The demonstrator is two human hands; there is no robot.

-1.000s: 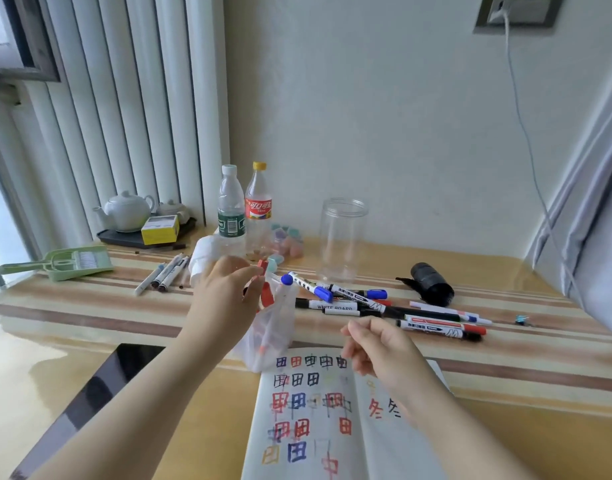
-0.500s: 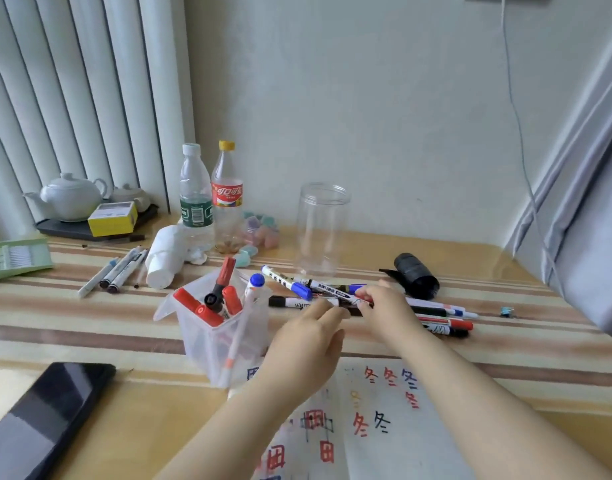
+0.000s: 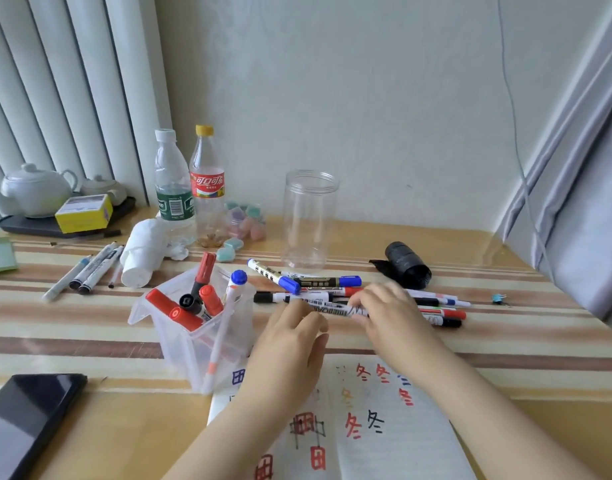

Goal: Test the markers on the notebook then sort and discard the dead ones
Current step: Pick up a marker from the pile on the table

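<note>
An open notebook (image 3: 394, 431) with red, blue and black test marks lies at the near table edge. Behind it, loose markers (image 3: 325, 282) lie in a pile on the striped table. My right hand (image 3: 391, 317) grips a white marker with black lettering (image 3: 335, 310) just above the pile. My left hand (image 3: 290, 337) pinches that marker's left end with curled fingers. A clear plastic tub (image 3: 180, 337) to the left holds red, black and blue-capped markers.
An empty clear jar (image 3: 309, 220) stands behind the pile, with a black bag roll (image 3: 406, 266) to its right. Two bottles (image 3: 190, 188), a white paper roll (image 3: 141, 254) and several pens (image 3: 86, 271) sit at the left. A phone (image 3: 24, 420) lies near left.
My left hand let go of the tub, which now stands on the table, and moved right to the marker. My right hand reached into the pile and took up the white marker.
</note>
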